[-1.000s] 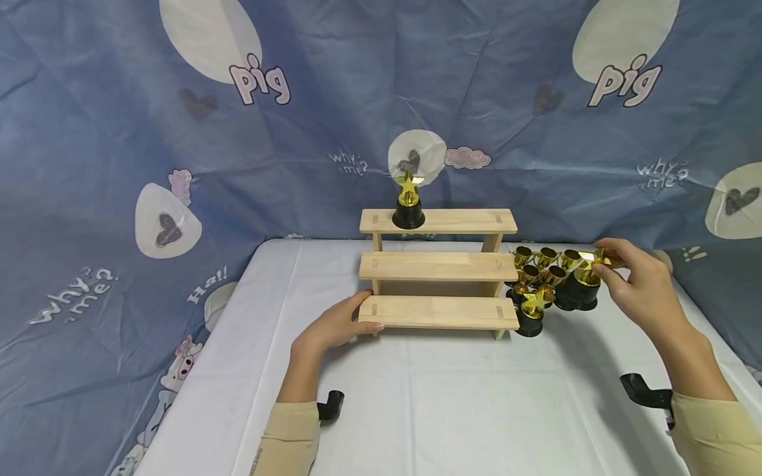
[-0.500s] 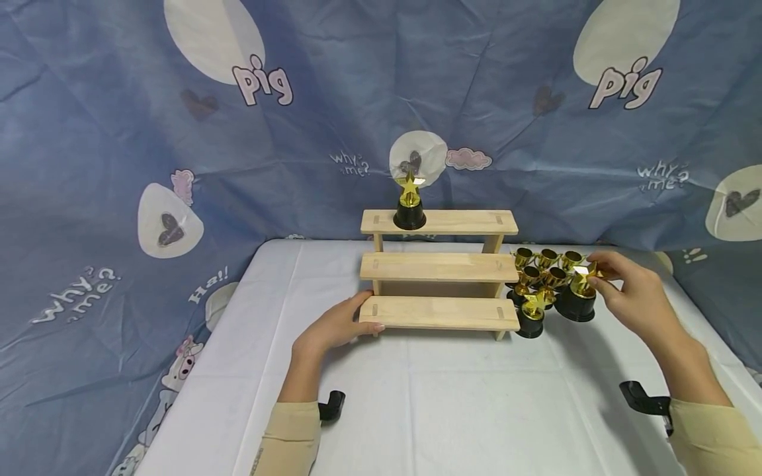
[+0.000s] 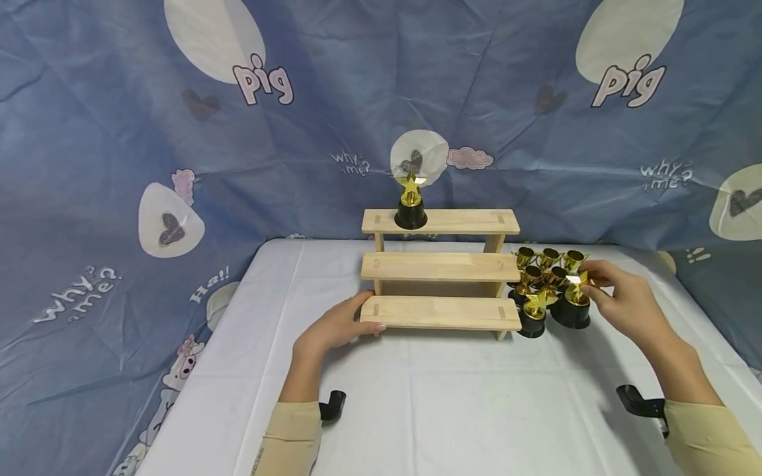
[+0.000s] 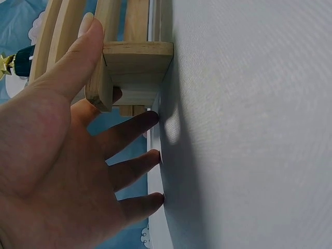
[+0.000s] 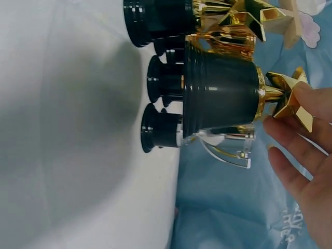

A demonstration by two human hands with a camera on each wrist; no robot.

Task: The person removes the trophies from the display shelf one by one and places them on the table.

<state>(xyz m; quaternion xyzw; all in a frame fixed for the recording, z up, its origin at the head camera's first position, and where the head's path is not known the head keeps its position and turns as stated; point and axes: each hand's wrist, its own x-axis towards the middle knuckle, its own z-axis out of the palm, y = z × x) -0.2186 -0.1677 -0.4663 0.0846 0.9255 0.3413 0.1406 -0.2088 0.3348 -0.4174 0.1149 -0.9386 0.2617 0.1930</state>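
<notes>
A three-step wooden stand (image 3: 439,267) stands mid-table, with one gold star trophy (image 3: 410,201) on a black base at the left of its top step. My left hand (image 3: 339,327) holds the left end of the bottom step (image 4: 136,62), thumb on top and the other fingertips down on the cloth. Right of the stand, my right hand (image 3: 619,304) pinches the gold star of a second star trophy (image 3: 573,305). The right wrist view shows that trophy's black base (image 5: 220,96) raised a little off the cloth, with my fingers (image 5: 311,106) on its star.
Several small gold cup trophies (image 3: 538,264) and another star trophy (image 3: 532,314) cluster against the stand's right end. A white cloth (image 3: 452,396) covers the table. A blue printed sheet (image 3: 178,132) hangs behind and at both sides. Black clips (image 3: 330,404) sit by my wrists.
My right hand has brought the star trophy down and a little nearer to me, beside the cluster. The left hand and the stand have not moved.
</notes>
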